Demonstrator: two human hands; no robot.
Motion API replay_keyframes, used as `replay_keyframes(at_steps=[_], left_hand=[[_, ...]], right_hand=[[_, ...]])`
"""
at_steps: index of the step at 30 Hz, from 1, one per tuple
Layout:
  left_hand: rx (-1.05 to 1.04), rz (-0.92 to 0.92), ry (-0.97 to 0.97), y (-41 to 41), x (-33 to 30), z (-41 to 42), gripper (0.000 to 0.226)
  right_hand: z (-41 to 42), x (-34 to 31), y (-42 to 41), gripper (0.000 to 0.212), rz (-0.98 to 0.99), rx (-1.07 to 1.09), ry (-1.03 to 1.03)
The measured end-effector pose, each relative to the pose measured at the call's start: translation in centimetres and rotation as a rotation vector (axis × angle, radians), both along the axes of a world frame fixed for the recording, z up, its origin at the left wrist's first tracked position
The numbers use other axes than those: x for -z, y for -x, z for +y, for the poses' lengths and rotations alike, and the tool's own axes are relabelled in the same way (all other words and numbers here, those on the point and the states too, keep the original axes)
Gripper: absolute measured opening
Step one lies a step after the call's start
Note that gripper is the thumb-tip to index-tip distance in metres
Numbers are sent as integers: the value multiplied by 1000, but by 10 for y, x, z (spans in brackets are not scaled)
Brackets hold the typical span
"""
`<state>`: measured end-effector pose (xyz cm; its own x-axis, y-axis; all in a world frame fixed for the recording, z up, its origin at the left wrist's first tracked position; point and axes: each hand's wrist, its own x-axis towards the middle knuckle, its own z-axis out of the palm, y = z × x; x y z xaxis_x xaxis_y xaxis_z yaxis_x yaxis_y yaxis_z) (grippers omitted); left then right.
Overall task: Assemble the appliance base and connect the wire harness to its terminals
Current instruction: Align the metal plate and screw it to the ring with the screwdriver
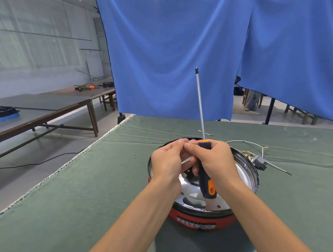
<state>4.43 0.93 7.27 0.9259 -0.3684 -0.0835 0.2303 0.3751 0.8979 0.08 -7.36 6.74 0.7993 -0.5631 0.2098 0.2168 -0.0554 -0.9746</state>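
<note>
Directly beneath both hands sits the round red appliance base with its chrome inner plate on the green-clothed counter. The right hand holds the black-and-orange screwdriver, shaft pointing up and away from the base. The left hand pinches something too small to identify at the handle's top. The wire harness with grey connector lies just right of the base, nearer the right hand.

Red round appliance base (chrome plate inside) upright, wire harness just beside.

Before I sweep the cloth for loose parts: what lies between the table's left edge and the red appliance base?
In the head view, one small loose screw lies on the green cloth between that edge and the appliance base; otherwise that stretch is bare.
</note>
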Motion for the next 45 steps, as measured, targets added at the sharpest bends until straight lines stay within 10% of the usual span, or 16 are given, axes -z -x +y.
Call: replay_keyframes(at_steps=[8,13,20,29,45], left_hand=[[-69,-64,-81,-16,0,11,10],[-354,-406,-516,-60,17,37,17],[142,-113,-517,-70,44,44,16],[352,-279,-863,-54,32,78,42],[394,-171,-555,-34,34,78,29]], right_hand=[[-6,3,0,17,28,-8,-20],[-12,-1,2,20,63,18,-26],[-20,-10,7,19,134,-13,-8],[-16,-27,24,33,345,-212,230],[1,-23,32,34,521,-338,387]])
